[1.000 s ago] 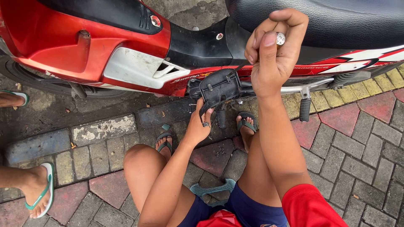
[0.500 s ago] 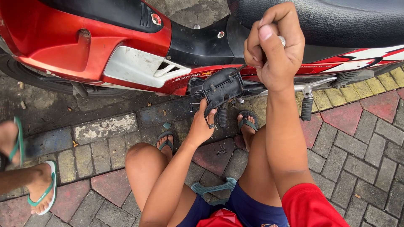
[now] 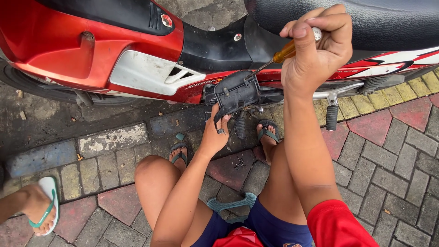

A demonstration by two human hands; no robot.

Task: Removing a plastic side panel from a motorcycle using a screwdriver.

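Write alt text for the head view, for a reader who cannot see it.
A squatting person's right hand grips an orange-handled screwdriver, its tip at a black cover on a red motorcycle, while the left hand holds the cover's lower edge. Another person's sandalled foot shows at left on the brick paving.

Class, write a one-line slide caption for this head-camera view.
Right hand drives a screwdriver into a motorbike's black cover, steadied by the left hand.

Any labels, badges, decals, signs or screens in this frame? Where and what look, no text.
Round badge: on the black upper panel of the motorbike, small red disc with a silver rim.
Lettering decal: on the red lower fairing, just left of the black cover the left hand grips; small white script.
Stripe graphic: on the side panel under the seat, right of the right hand; white, red and black bands.
No packages, signs or screens.
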